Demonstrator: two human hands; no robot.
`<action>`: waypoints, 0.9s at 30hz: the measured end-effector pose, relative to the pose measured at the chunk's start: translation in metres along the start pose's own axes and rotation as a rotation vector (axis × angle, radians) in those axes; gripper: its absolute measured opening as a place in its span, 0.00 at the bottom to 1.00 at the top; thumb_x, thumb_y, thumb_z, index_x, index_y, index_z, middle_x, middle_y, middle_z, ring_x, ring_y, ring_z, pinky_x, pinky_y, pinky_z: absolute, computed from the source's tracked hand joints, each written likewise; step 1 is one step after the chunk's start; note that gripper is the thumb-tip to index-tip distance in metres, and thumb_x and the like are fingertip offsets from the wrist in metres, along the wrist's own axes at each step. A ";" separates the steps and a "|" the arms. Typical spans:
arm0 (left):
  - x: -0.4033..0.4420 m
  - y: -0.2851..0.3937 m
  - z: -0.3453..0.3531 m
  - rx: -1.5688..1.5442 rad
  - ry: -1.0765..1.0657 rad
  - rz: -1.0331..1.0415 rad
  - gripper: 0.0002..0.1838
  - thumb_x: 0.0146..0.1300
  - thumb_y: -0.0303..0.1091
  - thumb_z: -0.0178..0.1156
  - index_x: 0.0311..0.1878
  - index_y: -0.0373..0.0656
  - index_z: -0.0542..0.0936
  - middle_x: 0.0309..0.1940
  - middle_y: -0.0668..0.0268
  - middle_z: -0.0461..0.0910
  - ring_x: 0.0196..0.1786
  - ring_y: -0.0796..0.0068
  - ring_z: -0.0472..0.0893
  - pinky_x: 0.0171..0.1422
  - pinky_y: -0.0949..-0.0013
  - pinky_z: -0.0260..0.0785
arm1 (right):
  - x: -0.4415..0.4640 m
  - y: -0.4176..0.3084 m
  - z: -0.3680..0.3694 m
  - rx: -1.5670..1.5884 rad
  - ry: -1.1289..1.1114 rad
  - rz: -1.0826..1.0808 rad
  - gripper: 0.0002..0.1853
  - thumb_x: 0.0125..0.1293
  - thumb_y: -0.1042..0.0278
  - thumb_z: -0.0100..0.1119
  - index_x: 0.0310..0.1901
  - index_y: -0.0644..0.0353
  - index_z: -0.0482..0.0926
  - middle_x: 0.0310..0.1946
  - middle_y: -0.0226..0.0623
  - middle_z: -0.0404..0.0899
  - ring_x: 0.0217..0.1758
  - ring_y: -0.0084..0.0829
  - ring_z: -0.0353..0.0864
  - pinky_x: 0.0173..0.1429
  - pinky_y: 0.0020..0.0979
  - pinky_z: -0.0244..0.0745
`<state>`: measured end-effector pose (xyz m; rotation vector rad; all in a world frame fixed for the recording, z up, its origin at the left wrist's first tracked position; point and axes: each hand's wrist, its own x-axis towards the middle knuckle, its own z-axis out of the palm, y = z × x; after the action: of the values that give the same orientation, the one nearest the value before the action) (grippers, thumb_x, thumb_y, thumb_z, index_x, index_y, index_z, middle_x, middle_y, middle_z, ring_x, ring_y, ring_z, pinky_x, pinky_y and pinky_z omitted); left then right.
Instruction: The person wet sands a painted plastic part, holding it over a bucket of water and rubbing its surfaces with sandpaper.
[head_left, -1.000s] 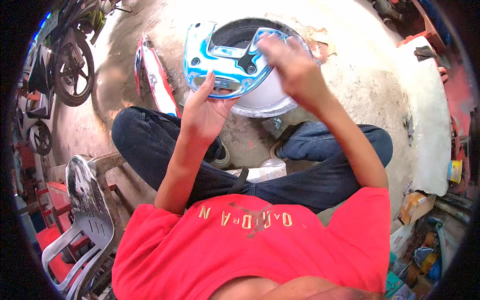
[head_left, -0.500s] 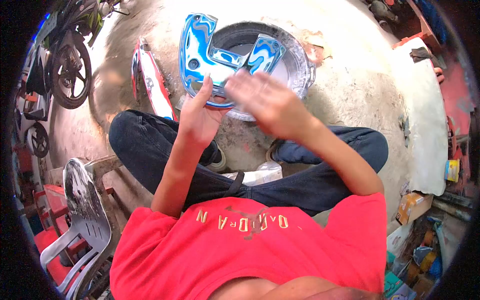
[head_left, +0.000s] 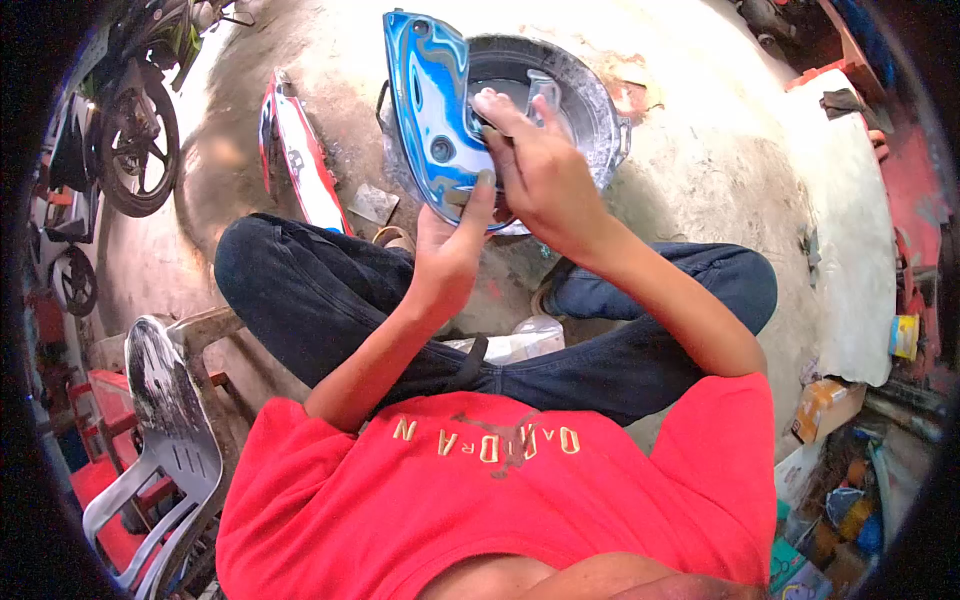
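Note:
My left hand [head_left: 452, 255] grips the lower edge of a glossy blue and silver motorcycle body panel [head_left: 425, 105], its thumb on the front face and the other fingers behind. The panel is tilted, with its long arm pointing up and away from me. At the panel's inner edge is my right hand [head_left: 545, 175], fingers bent and pressed against it. Whatever may be pinched under those fingertips is hidden. Behind and below the panel stands a dark round basin [head_left: 600, 125] with greyish liquid in it. The right hand covers part of the panel's shorter arm.
A red and white panel [head_left: 308, 180] lies on the concrete floor to the left, near a small grey scrap [head_left: 374, 204]. A grey plastic chair [head_left: 175, 430] stands at lower left, with a motorcycle wheel [head_left: 140, 140] beyond. A cardboard box [head_left: 828, 410] sits at the right.
The panel has turned and shifted slightly right, its long arm now more upright. My left hand has moved right with it. My right hand has gone from blurred motion over the face to the inner edge.

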<state>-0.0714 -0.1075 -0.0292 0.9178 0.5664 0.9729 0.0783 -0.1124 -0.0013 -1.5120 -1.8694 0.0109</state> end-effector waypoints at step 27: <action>0.002 0.008 0.000 0.224 0.031 0.122 0.13 0.74 0.31 0.58 0.56 0.35 0.79 0.45 0.67 0.83 0.44 0.79 0.80 0.49 0.72 0.73 | 0.001 -0.011 -0.003 0.065 -0.014 -0.027 0.24 0.74 0.65 0.48 0.67 0.69 0.70 0.68 0.59 0.69 0.73 0.53 0.69 0.76 0.56 0.58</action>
<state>-0.0738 -0.1035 -0.0221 1.1487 0.6608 1.0484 0.0708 -0.1161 0.0064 -1.4456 -1.8825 0.0698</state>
